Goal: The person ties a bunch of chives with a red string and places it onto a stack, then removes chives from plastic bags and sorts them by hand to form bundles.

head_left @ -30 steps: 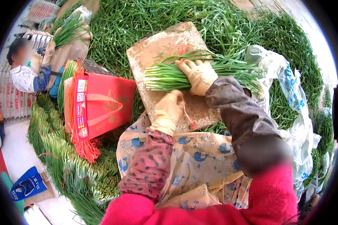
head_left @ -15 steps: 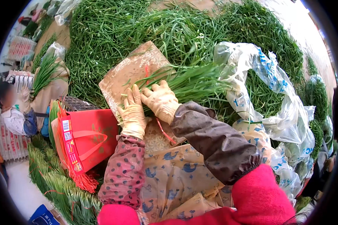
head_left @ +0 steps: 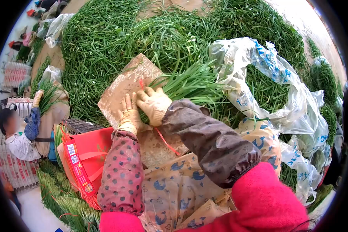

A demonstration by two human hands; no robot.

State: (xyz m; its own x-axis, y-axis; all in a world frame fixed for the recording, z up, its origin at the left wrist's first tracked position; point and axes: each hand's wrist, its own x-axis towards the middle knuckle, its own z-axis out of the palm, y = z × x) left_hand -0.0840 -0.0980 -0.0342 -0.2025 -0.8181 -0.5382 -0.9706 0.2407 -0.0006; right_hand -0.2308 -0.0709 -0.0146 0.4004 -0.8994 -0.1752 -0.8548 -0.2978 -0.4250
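A bunch of long green chives point(head_left: 195, 83) lies across a worn, patterned board point(head_left: 123, 87), its leaves pointing right. My right hand point(head_left: 154, 105), in a cream glove, curls over the stalk end of the bunch. Close beside it, my left hand point(head_left: 130, 119), gloved too, rests with fingers stretched out against the butt ends. A red tie strip point(head_left: 167, 142) runs under the bunch, with one end showing below my right hand and the other above it. The middle of the bunch's stalks is hidden beneath the gloves.
Loose chives point(head_left: 104, 50) heap up behind the board. A clear plastic bag point(head_left: 245, 69) lies to the right. On the left stand a red bag point(head_left: 87, 154) with red strips and tied bundles point(head_left: 65, 197). Another person point(head_left: 25, 135) sits further left, holding greens.
The view has shifted slightly. Both my hands stay at the stalk end, the right one wrapped closer round the chives, and the bunch looks more gathered. The other person's arm has moved up.
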